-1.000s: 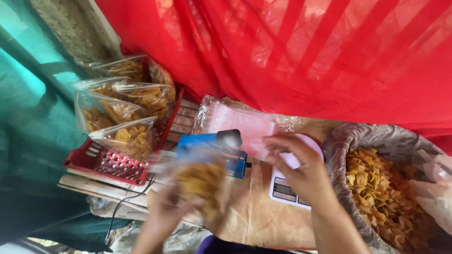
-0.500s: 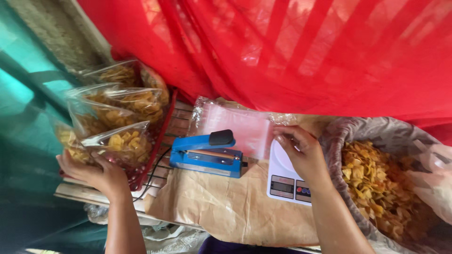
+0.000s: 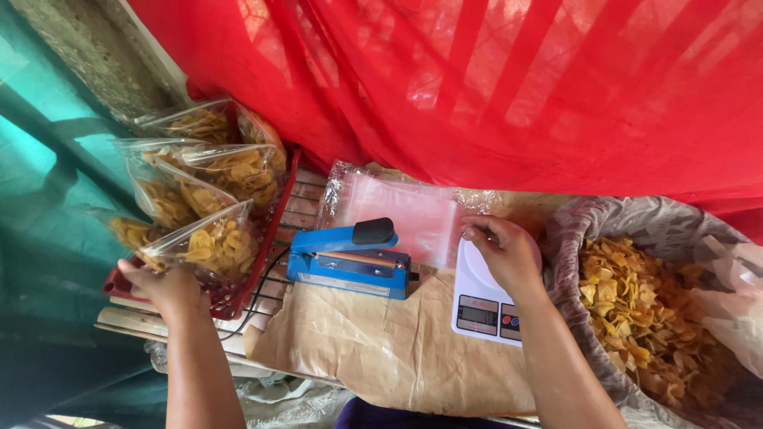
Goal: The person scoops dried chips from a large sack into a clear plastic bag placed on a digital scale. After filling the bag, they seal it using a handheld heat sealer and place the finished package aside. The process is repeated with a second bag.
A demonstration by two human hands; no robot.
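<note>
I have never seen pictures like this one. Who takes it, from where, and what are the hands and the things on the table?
The picture comes from a camera worn on a person's head, looking down, so both bare hands belong to that person. The left hand rests at a filled clear bag of yellow chips, which lies in a red basket with more such bags. The right hand lies over a white kitchen scale and touches the edge of a stack of empty clear bags; whether it grips one I cannot tell. Between the hands stands a blue heat sealer on brown paper that covers the table. At the right, a large lined sack holds loose chips. Red netting hangs behind.
</note>
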